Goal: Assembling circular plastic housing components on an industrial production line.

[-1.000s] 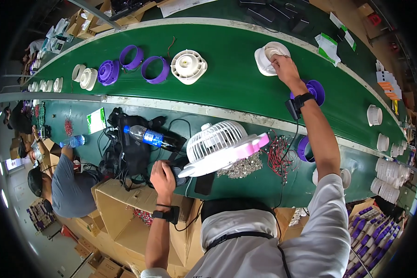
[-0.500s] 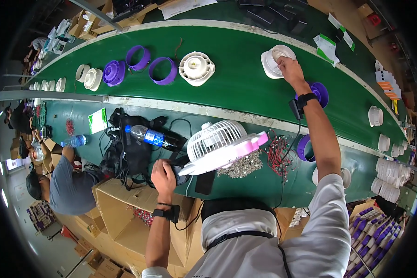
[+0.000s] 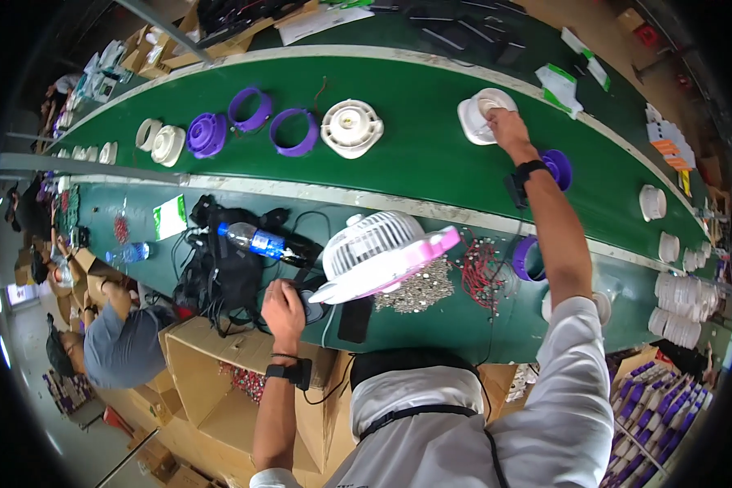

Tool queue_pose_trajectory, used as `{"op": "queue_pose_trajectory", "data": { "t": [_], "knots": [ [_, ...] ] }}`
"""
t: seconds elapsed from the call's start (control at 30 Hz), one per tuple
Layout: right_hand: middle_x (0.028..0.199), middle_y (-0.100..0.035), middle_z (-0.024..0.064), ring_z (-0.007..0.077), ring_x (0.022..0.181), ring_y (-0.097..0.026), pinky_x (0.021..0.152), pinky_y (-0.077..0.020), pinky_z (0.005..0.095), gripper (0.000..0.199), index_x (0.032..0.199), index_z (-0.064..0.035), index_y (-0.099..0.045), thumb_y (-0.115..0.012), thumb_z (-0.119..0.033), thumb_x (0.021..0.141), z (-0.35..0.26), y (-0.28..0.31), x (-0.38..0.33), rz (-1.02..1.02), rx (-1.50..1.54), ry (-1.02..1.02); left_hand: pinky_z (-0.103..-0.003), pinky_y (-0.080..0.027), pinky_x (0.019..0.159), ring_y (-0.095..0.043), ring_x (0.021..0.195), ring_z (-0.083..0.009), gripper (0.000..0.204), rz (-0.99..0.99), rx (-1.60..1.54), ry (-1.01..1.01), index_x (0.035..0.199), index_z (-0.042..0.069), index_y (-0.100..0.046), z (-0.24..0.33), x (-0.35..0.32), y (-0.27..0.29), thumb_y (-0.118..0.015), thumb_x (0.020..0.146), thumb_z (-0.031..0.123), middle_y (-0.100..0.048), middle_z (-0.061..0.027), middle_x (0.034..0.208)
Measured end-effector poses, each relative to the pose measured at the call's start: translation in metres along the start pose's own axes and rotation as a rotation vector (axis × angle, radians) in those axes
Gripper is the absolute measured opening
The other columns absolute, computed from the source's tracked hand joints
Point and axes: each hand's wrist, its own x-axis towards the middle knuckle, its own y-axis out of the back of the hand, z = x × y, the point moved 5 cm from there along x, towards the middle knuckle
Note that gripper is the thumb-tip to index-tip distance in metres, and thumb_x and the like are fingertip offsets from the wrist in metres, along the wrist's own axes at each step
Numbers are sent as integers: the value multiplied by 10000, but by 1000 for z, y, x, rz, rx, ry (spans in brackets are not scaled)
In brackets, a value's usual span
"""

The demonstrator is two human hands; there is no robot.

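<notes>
My right hand (image 3: 508,128) reaches over the green conveyor belt and is closed on the rim of a white plastic ring (image 3: 491,103). That ring sits at a white fan housing (image 3: 468,122) on the belt; whether it is seated cannot be seen. Beside my right wrist lies a purple ring (image 3: 557,168). My left hand (image 3: 283,309) rests at the near bench edge with loosely extended fingers and nothing visible in them. Just right of it are a dark grey round object (image 3: 313,307) and a white-and-pink fan (image 3: 378,252) with a slatted cage.
Purple rings (image 3: 294,132) and a white housing (image 3: 351,128) stand farther left on the belt. The bench holds a dark-drink bottle (image 3: 268,243), a black bag (image 3: 232,276), small metal parts (image 3: 419,291) and red wires (image 3: 481,276). An open cardboard box (image 3: 220,350) is below; a co-worker (image 3: 122,342) sits left.
My right hand stays on the white ring, which has shifted slightly down against the housing. The view has moved a little; my left hand stays at the bench edge.
</notes>
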Motion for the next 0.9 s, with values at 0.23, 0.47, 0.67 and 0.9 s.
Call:
{"op": "queue_pose_trajectory", "data": {
  "t": [0.23,0.47,0.67,0.9],
  "knots": [
    [918,-732,159,287,856,-732,764,-566,359,148,1031,-29,-670,-650,-112,910,-6,87,-90,484,475,95,-478,-474,675,-621,761,-417,324,14,6,3,857,2,-633,0,-2,2,-413,1006,188,-643,-196,812],
    [852,-713,155,300,752,-713,690,-556,373,137,980,-30,-664,-666,-84,854,40,90,-310,474,404,-255,-519,-470,715,-619,853,-479,370,2,9,47,946,-29,-650,-8,-2,9,-432,1017,262,-662,-266,906],
    [894,-701,152,371,879,-663,853,-510,476,260,953,-31,-668,-773,-143,744,143,13,-477,571,73,-635,-530,-461,722,-610,863,-494,392,24,25,3,980,-49,-648,3,1,4,-445,1018,283,-659,-288,923],
    [818,-679,140,373,887,-650,824,-502,479,128,922,-35,-674,-693,-78,803,161,-17,-511,398,-143,-665,-541,-478,710,-629,865,-481,357,21,85,24,917,8,-645,-9,-1,0,-437,1001,285,-675,-247,916]
  ]
}}
